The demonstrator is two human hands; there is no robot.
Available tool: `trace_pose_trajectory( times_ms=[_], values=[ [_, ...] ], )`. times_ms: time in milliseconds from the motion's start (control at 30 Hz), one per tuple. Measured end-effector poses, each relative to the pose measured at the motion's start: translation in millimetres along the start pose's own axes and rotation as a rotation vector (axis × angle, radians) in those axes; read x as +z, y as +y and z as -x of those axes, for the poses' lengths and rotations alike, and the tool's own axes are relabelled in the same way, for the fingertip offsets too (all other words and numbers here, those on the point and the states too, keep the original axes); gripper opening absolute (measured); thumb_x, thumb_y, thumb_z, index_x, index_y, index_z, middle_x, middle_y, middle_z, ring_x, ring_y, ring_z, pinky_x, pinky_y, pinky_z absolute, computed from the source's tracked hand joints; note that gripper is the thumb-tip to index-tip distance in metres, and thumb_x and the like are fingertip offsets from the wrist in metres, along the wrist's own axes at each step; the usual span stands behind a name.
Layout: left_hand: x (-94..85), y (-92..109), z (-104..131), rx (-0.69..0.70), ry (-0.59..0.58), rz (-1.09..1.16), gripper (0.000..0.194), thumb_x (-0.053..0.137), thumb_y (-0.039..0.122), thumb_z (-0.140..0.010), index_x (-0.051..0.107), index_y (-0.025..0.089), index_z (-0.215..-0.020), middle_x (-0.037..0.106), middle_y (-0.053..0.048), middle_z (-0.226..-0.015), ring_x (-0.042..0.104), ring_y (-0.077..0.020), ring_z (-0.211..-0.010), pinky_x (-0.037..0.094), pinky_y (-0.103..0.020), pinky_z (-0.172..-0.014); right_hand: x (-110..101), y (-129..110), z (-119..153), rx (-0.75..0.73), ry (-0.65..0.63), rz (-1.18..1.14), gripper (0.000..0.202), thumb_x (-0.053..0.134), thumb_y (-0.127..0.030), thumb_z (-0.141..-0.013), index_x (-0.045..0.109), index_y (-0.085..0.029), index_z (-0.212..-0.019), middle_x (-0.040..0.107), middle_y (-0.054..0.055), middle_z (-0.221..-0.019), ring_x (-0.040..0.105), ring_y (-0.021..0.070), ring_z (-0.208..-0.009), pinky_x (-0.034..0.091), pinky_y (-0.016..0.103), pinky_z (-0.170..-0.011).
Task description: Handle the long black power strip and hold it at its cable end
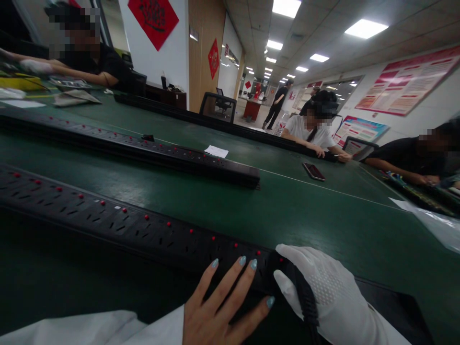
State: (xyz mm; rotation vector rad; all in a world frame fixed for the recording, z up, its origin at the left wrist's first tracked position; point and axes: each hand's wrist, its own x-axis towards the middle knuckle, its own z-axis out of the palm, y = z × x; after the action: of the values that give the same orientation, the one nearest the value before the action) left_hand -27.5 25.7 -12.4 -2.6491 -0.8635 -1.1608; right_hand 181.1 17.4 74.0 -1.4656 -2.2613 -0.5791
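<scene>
A long black power strip (158, 235) with a row of sockets and red dots runs slantwise across the near table. My bare left hand (228, 304), its nails painted light blue, lies with fingers spread on the strip near its right part. Just to the right, my right hand (332, 290), in a white dotted glove, is closed around a black plug (289, 273) at one of the sockets. The plug's ribbed cord (309, 306) hangs down toward me. How deep the plug sits is hidden by the hand.
Farther back on the green table (201, 206) lie another power strip (165, 155), a long black bar (230, 125), a white paper (216, 151) and a phone (314, 171). Plastic wrap (434, 223) is at the right. Several people sit around the table; one stands far behind.
</scene>
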Motion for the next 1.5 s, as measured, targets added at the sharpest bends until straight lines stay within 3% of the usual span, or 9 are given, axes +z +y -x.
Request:
trace_pose_trajectory(
  times_ms=[267,433,600,867,1033,1167,1500],
  values=[
    [-2.4,-1,-1,0.02,0.026,-0.012,0.036,0.058,0.039,-0.088,0.054,0.037,-0.123,0.056,-0.008,-0.128,0.026,-0.0227,-0.137,0.014,-0.048,-0.107,-1,0,2,-0.018,0.019,-0.009,0.027,0.051,-0.034,-0.086,0.062,-0.015,-0.102,0.07,0.007,-0.087,0.067,0.0201,-0.074,0.056,0.035,-0.064],
    [-6.8,-4,-2,0.085,-0.023,-0.048,0.043,0.063,0.04,-0.084,0.053,0.036,-0.126,0.054,-0.009,-0.13,0.023,-0.025,-0.138,0.013,-0.048,-0.108,0,1,3,-0.017,0.008,-0.001,0.028,0.051,-0.035,-0.086,0.061,-0.015,-0.103,0.07,0.008,-0.089,0.067,0.0204,-0.076,0.056,0.035,-0.065],
    [-7.2,-4,-4,0.064,0.0,-0.036,0.04,0.062,0.04,-0.085,0.054,0.036,-0.125,0.054,-0.009,-0.13,0.023,-0.024,-0.138,0.013,-0.047,-0.108,1,0,3,-0.024,0.021,0.01,0.028,0.051,-0.035,-0.087,0.061,-0.015,-0.104,0.07,0.007,-0.089,0.067,0.0196,-0.076,0.056,0.034,-0.066],
    [-9.0,-4,-1,0.061,-0.099,-0.058,0.038,0.054,0.047,-0.088,0.049,0.042,-0.126,0.05,-0.005,-0.133,0.015,-0.0223,-0.141,0.007,-0.047,-0.109,0,1,2,-0.034,0.018,0.011,0.028,0.051,-0.037,-0.086,0.062,-0.016,-0.101,0.07,0.006,-0.088,0.067,0.0197,-0.075,0.056,0.034,-0.064],
    [-14.1,-6,-3,0.104,-0.195,-0.118,0.037,0.051,0.048,-0.088,0.053,0.036,-0.123,0.044,-0.003,-0.139,0.007,-0.0248,-0.141,0.001,-0.046,-0.11,-1,-1,-1,-0.022,0.017,0.006,0.028,0.049,-0.037,-0.087,0.062,-0.016,-0.1,0.07,0.006,-0.086,0.067,0.0193,-0.073,0.056,0.033,-0.063],
    [-15.5,-6,-4,0.117,-0.204,-0.143,0.036,0.051,0.044,-0.089,0.051,0.037,-0.125,0.043,-0.002,-0.139,0.011,-0.025,-0.14,0.003,-0.046,-0.109,-2,-1,0,-0.014,0.002,-0.001,0.027,0.051,-0.036,-0.086,0.062,-0.016,-0.101,0.07,0.006,-0.088,0.067,0.0194,-0.075,0.056,0.033,-0.065],
    [-10.4,0,-2,0.044,-0.162,-0.083,0.029,0.049,0.044,-0.09,0.056,0.037,-0.118,0.045,-0.002,-0.137,0.006,-0.0225,-0.142,0.003,-0.045,-0.11,0,1,2,-0.019,0.026,-0.019,0.029,0.055,-0.035,-0.084,0.061,-0.014,-0.104,0.069,0.007,-0.09,0.066,0.0192,-0.078,0.055,0.033,-0.069]
  ],
)
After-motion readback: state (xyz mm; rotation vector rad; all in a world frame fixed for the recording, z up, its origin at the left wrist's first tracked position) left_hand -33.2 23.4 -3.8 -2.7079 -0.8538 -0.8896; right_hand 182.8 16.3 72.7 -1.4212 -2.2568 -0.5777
